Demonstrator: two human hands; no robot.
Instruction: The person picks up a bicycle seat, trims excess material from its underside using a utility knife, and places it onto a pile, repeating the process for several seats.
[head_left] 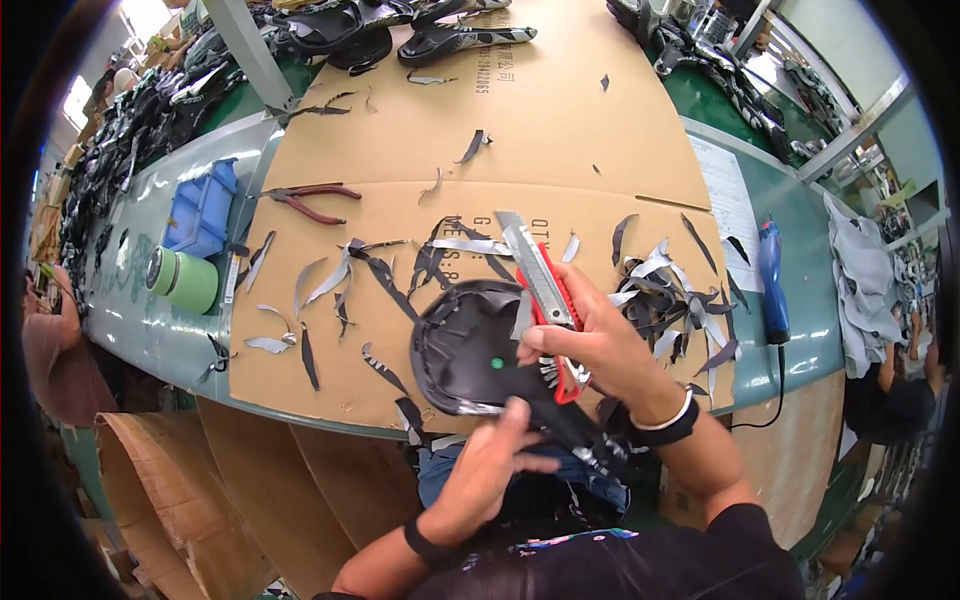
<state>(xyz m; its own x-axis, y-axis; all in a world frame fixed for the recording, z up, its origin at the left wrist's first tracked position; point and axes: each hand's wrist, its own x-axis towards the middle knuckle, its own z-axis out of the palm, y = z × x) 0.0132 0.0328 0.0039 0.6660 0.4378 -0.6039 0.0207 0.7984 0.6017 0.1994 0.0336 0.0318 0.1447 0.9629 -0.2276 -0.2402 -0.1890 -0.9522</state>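
Observation:
My right hand [605, 345] is wrapped round a red and silver utility knife [543, 280], its blade pointing up and away from me. Below the knife, a black bicycle saddle [465, 350] lies underside up at the cardboard's near edge, its narrow nose toward my lap. A green dot marks its hollow inside. My left hand [485, 470] is at the saddle's near side, fingers spread and slightly blurred, the thumb close to its rim; whether it touches cannot be told. Cut black and grey strips [665, 300] lie heaped right of my right hand.
Red-handled pliers [315, 200] rest on the cardboard sheet [560, 120]. To the left are a blue bin [203, 210] and a green bottle [183, 280]. A blue corded tool [771, 280] and a paper sheet [725, 190] lie right. More saddles [465, 42] sit at the far edge.

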